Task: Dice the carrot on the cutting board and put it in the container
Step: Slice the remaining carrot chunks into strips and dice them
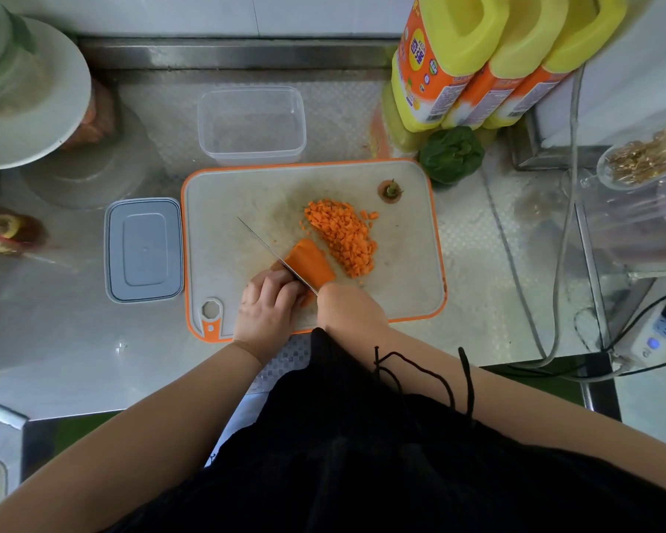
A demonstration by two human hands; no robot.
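Carrot piece [309, 263]: stubby orange chunk, smooth flat cut face up, lying near the middle of the cutting board [400, 263], slightly toward 6 o'clock. Knife [264, 244] blade, thin and dark-edged, rests across it, tip pointing to 10 o'clock.

Diced carrot [343, 236]: heap of small, fairly even cubes just at 2 o'clock from the chunk, a few strays at its far edge. Trimmed carrot top [391, 191], round with a green stub, sits alone at the board's 1 o'clock corner.

Board: pale, scuffed plastic, rounded corners, orange rim, hanging hole at the near-left corner.

Left hands-side: left hand [268, 305] curled knuckles-up on the chunk's near end, pinning it. Right hand [348, 307] closed around the knife handle (handle itself hidden under the fist). Both forearms bare, converging from 6 o'clock.

Container [251, 126]: clear, rectangular plastic, at 12 o'clock beyond the board on the embossed steel bench [477, 263]. Grey lid [144, 250] flat at 9 o'clock, beside the board.
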